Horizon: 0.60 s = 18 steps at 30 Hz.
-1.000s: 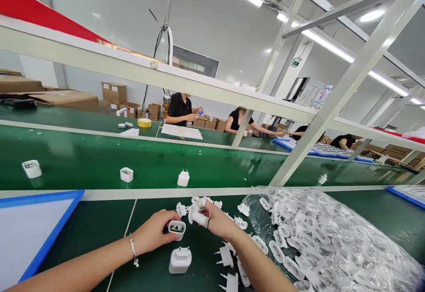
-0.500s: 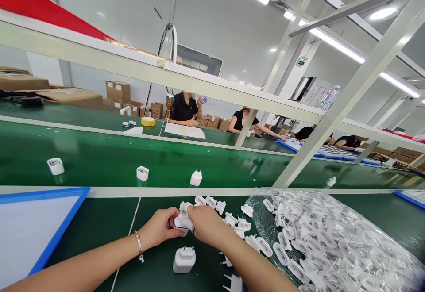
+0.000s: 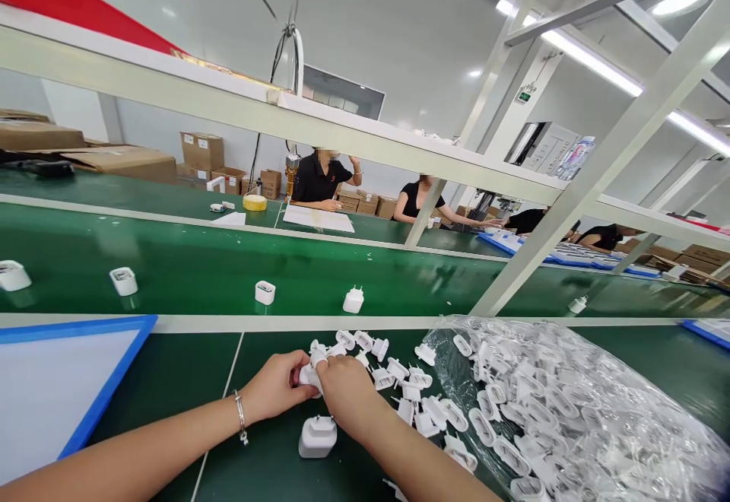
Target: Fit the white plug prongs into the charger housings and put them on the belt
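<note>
My left hand [image 3: 280, 388], with a bracelet at its wrist, pinches a white charger [image 3: 309, 377] from the left. My right hand [image 3: 349, 394] is closed over the charger's other side, its fingers pressed on the front part. Much of the charger is hidden between the hands. Just below them, another white charger [image 3: 318, 438] stands on the green bench with its prong side up. Loose white plug covers [image 3: 398, 369] lie scattered behind and to the right of my right hand, some under the forearm.
A clear plastic bag [image 3: 576, 411] full of white plug covers spreads over the right. At left lies a blue-edged white board [image 3: 74, 388]. Beyond the bench, a green conveyor [image 3: 194, 274] carries spaced chargers [image 3: 353, 300]. A slanted post [image 3: 530, 251] rises at right; co-workers sit farther back.
Chargers on the conveyor have shifted right, and another has come in at the far left. My right hand has closed further over the charger and dipped slightly; my left hand stays about in place.
</note>
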### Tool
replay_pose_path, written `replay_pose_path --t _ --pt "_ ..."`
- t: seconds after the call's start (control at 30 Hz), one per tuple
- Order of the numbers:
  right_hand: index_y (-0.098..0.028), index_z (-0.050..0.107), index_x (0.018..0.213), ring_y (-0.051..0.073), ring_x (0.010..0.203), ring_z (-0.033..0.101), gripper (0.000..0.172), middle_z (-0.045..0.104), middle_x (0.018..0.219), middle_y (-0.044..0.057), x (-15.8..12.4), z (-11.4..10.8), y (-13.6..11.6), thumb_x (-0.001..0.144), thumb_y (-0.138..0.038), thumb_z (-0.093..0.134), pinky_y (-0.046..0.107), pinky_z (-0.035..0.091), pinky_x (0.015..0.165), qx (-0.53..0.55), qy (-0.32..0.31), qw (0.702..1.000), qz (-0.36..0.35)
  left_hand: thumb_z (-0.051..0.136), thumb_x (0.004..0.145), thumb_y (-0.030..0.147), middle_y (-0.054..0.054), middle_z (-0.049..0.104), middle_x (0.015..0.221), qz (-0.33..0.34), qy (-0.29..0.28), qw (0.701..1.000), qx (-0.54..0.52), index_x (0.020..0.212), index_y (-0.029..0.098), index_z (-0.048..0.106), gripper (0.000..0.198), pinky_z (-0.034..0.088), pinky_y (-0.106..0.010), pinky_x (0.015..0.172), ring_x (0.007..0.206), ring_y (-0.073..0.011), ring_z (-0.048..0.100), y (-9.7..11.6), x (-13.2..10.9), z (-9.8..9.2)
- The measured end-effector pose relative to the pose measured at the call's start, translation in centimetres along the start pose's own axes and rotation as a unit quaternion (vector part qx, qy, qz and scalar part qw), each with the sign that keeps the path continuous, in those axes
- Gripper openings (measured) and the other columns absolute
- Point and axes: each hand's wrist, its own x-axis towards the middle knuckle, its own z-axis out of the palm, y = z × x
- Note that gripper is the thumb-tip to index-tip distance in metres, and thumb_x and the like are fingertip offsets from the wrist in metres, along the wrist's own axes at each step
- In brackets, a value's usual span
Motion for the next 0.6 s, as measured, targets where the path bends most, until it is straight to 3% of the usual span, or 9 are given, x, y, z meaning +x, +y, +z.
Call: replay_pose_path --t 0.1,0.17,0.23,0.33,0.47,0.53,0.6 --pt "-0.014 0.059 0.104 0.024 0.086 0.064 0.023 0.067 0.097 0.011 -0.7 0.0 1.4 0.082 -0.015 0.060 0.029 0.046 0.071 0.019 0.015 0.999 0.021 0.060 0.068 0.039 0.004 0.054 0.061 0.020 -0.031 0.998 0.057 0.073 0.019 0.053 0.021 0.033 -0.023 0.056 0.060 -0.0155 0.051 0.7 -0.1 -0.8" --pt "-0.016 0.059 0.110 0.023 0.086 0.063 0.024 0.067 0.098 0.009 -1.6 -0.3 3.1 0.086 -0.017 0.055 0.028 0.045 0.072 0.027 0.028 0.998 0.039 0.059 0.070 0.036 0.001 0.061 0.067 0.025 -0.035 0.991 0.127 0.079 0.019 0.059 0.018 0.036 -0.023 0.058 0.064 -0.0175 0.057 0.9 0.4 -2.7" --pt "-0.016 0.060 0.110 0.024 0.093 0.062 0.027 0.066 0.102 0.009 -2.8 -0.4 5.0 0.084 -0.013 0.055 0.029 0.044 0.077 0.023 0.040 0.997 0.065 0.057 0.073 0.034 -0.001 0.066 0.075 0.010 0.000 0.977 0.212 0.084 0.020 0.062 0.018 0.039 -0.023 0.062 0.072 -0.0196 0.061 0.9 1.3 -5.8" --pt "-0.013 0.063 0.102 0.030 0.104 0.056 0.034 0.063 0.105 0.014 -4.4 0.5 7.2 0.071 0.000 0.058 0.036 0.042 0.086 0.006 0.051 0.992 0.115 0.053 0.077 0.036 -0.006 0.069 0.084 -0.044 0.075 0.951 0.298 0.091 0.018 0.063 0.024 0.042 -0.027 0.068 0.080 -0.0253 0.063 -0.4 3.2 -11.7" --pt "-0.012 0.065 0.088 0.031 0.097 0.057 0.033 0.064 0.094 0.016 -4.7 2.4 8.5 0.063 0.008 0.056 0.038 0.042 0.084 0.013 0.061 0.985 0.159 0.050 0.076 0.036 -0.015 0.068 0.091 -0.127 0.126 0.921 0.346 0.097 0.011 0.062 0.034 0.044 -0.032 0.069 0.085 -0.0331 0.064 -3.5 4.8 -17.7" --pt "-0.013 0.064 0.083 0.030 0.093 0.058 0.029 0.063 0.089 0.014 -4.4 3.0 8.8 0.063 0.007 0.056 0.037 0.042 0.083 0.032 0.077 0.982 0.168 0.048 0.078 0.036 -0.014 0.068 0.094 -0.156 0.135 0.910 0.360 0.099 0.010 0.063 0.037 0.045 -0.032 0.071 0.088 -0.0342 0.064 -4.7 5.1 -18.8" --pt "-0.014 0.062 0.082 0.029 0.094 0.057 0.023 0.062 0.091 0.013 -4.3 3.2 9.0 0.067 0.002 0.059 0.037 0.043 0.083 0.050 0.101 0.979 0.172 0.049 0.080 0.040 -0.016 0.066 0.105 -0.172 0.148 0.899 0.374 0.108 0.009 0.061 0.044 0.045 -0.036 0.079 0.100 -0.0386 0.060 -5.0 5.4 -18.7"
